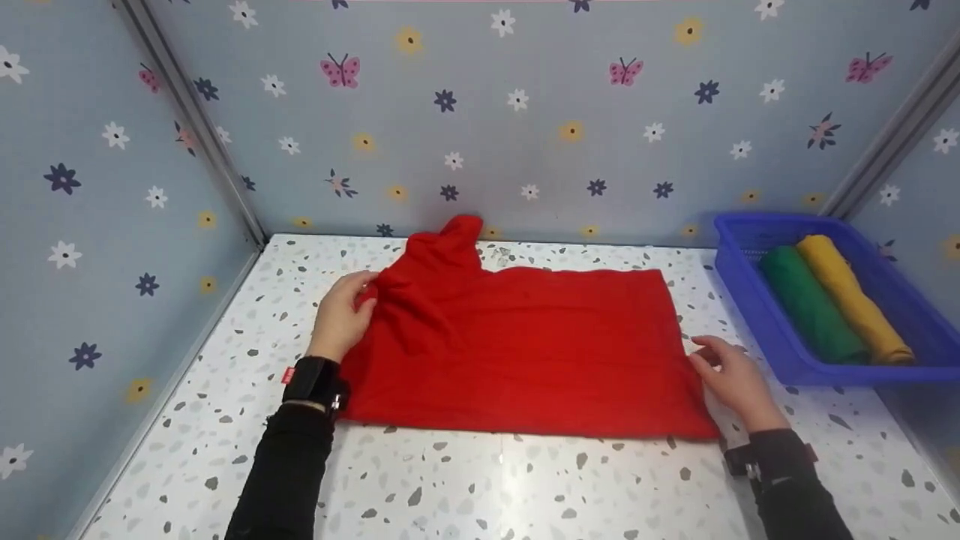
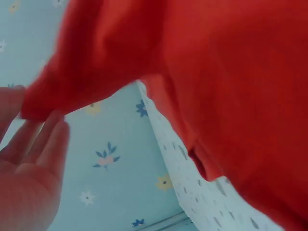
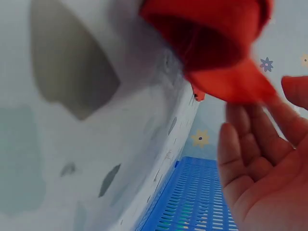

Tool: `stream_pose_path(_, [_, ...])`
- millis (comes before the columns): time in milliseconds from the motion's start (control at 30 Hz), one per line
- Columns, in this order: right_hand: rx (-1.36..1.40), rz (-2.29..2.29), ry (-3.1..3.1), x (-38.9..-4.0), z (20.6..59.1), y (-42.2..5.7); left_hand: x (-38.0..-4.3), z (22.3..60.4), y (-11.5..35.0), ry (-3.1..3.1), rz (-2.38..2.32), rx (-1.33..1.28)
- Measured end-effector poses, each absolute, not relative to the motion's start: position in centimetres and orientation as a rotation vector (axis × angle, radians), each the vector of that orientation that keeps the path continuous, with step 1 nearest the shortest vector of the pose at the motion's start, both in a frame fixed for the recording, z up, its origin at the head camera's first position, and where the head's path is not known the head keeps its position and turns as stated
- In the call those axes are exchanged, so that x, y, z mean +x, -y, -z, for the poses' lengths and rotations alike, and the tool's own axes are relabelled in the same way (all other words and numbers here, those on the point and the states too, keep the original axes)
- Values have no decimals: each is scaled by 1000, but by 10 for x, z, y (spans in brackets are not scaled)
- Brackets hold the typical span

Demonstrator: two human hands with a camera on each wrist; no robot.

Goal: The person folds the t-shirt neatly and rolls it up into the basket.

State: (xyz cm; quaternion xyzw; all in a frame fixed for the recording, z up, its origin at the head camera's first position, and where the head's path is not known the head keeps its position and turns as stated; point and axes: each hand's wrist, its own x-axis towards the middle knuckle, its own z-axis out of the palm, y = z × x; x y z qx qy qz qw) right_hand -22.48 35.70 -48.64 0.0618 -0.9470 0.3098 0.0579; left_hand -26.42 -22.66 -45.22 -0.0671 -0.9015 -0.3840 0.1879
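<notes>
A red garment (image 1: 555,352) lies spread on the speckled white tabletop, smooth on its right side and bunched at the upper left. A narrow, sleeve-like part of it sticks out toward the back wall. At its left edge my left hand (image 1: 343,315) pinches the fabric between thumb and fingers; in the left wrist view the hand (image 2: 36,168) holds a raised corner. My right hand (image 1: 735,379) is at the right edge. In the right wrist view its nearly straight fingers (image 3: 236,149) touch a loose fold, with the thumb apart.
To the right stands a blue plastic basket (image 1: 795,367) holding a rolled green cloth (image 1: 814,304) and a rolled yellow cloth (image 1: 855,300). Flower-patterned walls (image 1: 525,165) close in the tabletop (image 1: 450,480) at the back and both sides.
</notes>
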Motion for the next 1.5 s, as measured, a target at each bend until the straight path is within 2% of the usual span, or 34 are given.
stream_pose_path(233, [187, -932, 2990, -216, 490, -366, -250, 466, 248, 2664, 1045, -66])
stream_pose_path(567, [189, -897, 3081, -187, 489, -384, -204, 479, 283, 2857, 981, 10])
stream_pose_path(933, [217, -840, 3170, -170, 487, -386, -164, 488, 298, 2969, 967, 71])
stream_pose_path(1233, [95, -837, 3317, -162, 488, -375, -150, 491, 296, 3023, 980, 101])
stream_pose_path(1500, [267, -647, 3314, -159, 488, -361, -147, 496, 298, 3001, 945, 96])
